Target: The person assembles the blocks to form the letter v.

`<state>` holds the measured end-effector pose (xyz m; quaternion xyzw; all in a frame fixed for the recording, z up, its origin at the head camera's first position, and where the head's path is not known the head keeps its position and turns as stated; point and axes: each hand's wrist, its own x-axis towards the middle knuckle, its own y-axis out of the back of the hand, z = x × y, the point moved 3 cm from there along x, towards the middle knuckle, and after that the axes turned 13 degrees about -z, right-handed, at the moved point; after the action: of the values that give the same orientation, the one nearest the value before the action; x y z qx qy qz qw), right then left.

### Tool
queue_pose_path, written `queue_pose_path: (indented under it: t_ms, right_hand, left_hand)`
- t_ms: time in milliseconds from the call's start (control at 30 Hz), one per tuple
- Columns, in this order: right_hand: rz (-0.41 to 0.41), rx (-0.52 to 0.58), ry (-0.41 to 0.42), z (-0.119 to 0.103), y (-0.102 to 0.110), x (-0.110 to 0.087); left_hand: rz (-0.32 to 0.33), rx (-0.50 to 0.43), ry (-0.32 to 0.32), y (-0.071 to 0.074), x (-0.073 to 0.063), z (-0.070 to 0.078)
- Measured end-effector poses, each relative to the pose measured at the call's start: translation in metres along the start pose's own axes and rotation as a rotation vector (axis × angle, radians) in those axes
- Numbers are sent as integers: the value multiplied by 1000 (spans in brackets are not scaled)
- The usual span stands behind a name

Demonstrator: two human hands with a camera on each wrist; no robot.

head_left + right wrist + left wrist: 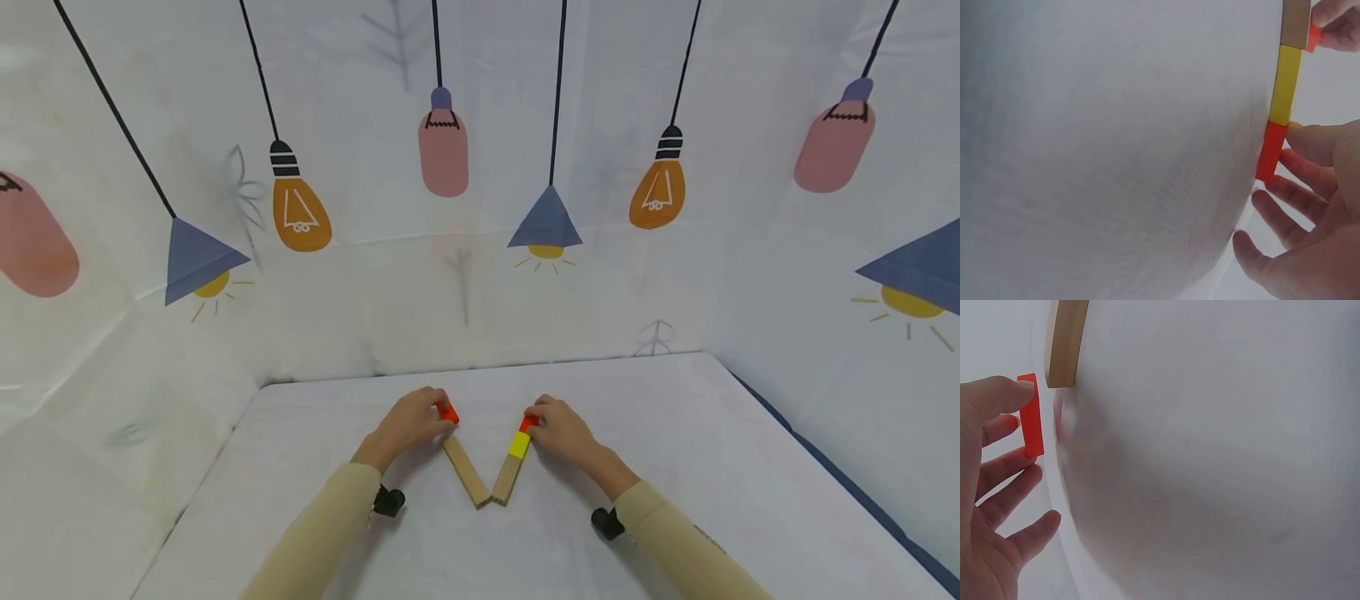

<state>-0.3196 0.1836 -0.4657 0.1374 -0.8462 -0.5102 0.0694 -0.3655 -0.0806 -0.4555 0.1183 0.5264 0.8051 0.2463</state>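
Two plain wooden strips form a V on the white tabletop, a left strip (468,475) and a right strip (507,480), meeting at their near ends. My left hand (411,425) pinches a red block (1032,422) between thumb and fingers, just off the far end of the left strip. On the right arm of the V, a yellow block (519,445) continues the strip, and another red block (1271,150) sits beyond it. My right hand (564,430) holds that red block by thumb and fingertips, its other fingers spread in the right wrist view.
The white-covered table (517,558) reaches back to a cloth backdrop (360,308) printed with hanging lamps and bulbs. Its right edge (825,467) shows a dark blue border. A dark wrist device (389,502) sits at the left cuff, another device (607,523) at the right.
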Motion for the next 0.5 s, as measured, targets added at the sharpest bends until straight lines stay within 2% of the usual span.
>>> queue_pose_path:
  t_ms: [133, 333, 500]
  right_hand:
    - [-4, 3, -17, 0, -1, -1]
    - [6, 4, -10, 0, -1, 0]
    - [10, -5, -5, -1, -1, 0]
  left_hand:
    - [-6, 14, -4, -2, -2, 0]
    - [20, 63, -36, -4, -8, -2]
    - [16, 57, -37, -3, -13, -4]
